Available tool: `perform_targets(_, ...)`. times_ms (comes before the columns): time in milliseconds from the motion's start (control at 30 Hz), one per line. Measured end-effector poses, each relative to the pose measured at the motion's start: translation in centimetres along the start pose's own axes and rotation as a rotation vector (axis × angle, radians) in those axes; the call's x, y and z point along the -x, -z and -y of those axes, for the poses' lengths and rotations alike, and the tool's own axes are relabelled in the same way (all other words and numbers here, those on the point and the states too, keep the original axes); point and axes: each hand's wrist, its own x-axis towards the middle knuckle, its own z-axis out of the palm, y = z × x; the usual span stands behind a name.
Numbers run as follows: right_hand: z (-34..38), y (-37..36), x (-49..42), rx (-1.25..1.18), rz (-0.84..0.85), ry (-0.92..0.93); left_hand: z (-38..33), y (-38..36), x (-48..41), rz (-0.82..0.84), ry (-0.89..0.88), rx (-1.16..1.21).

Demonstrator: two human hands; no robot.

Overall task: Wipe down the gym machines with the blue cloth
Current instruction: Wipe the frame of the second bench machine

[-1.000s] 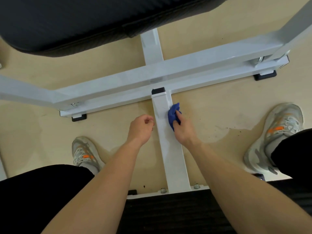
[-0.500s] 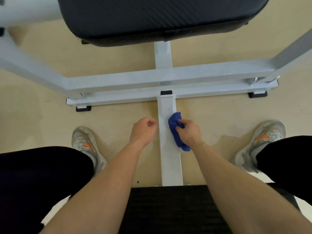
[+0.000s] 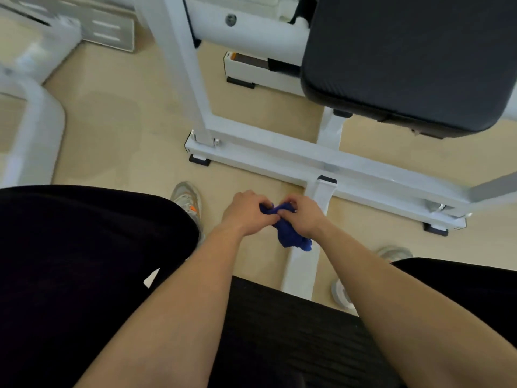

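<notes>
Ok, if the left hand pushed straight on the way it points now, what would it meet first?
The blue cloth that the left hand grips, then the right hand just opposite. Beyond lies the white centre bar, probably lower; depth is unclear.

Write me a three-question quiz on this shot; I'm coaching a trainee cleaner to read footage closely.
1. True or false: only the right hand grips the blue cloth.
2. Multiple choice: the machine frame is A) red B) white C) green.
3. Fill in: the shoe near the left hand has ___ marks.
Key: 1 false, both hands grip it. 2 B. 3 orange.
</notes>
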Motion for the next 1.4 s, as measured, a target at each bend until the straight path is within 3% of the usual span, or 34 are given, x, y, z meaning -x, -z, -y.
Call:
perform_targets(200,1.6,-1.7,-4.8,-0.017,-0.049,0.065,3.8,1.7,-2.1,-0.08,0.05,0.01)
perform_targets(400,-1.2,-2.5,-9.9,0.359,-0.081,0.104,6.4,2.4,-7.4,0.03,0.14,-0.039)
perform_targets(533,-2.5,-1.7,-11.9,0.535,-0.133,0.118,7.9,3.7,-11.3,-0.032,0.103,0.131)
perform_targets(767,-3.2,-2.2,-15.2,0.408,-0.006,0.013,9.2,1.8,-17.9,-0.261,0.245,0.387)
perform_targets(900,-4.3,-2.8,-16.8,0.237,-0.195,-0.082,9.7,0.2,-20.1,-0.351,0.334,0.425)
perform_targets(1100,-5.0,-4.9,-18.7,-0.082,-0.478,-0.269,9.9,-0.9,-21.9,-0.594,0.47,0.767)
perform_targets(1267,-4.6,-6.2,-20.0,-0.11,-0.64,-0.339,10.0,-1.4,-22.5,-0.748,0.331,0.478)
perform_targets(1400,-4.7,-6.8,-19.9,-0.149,-0.67,-0.22,10.2,-2.1,-22.8,-0.797,0.286,0.089)
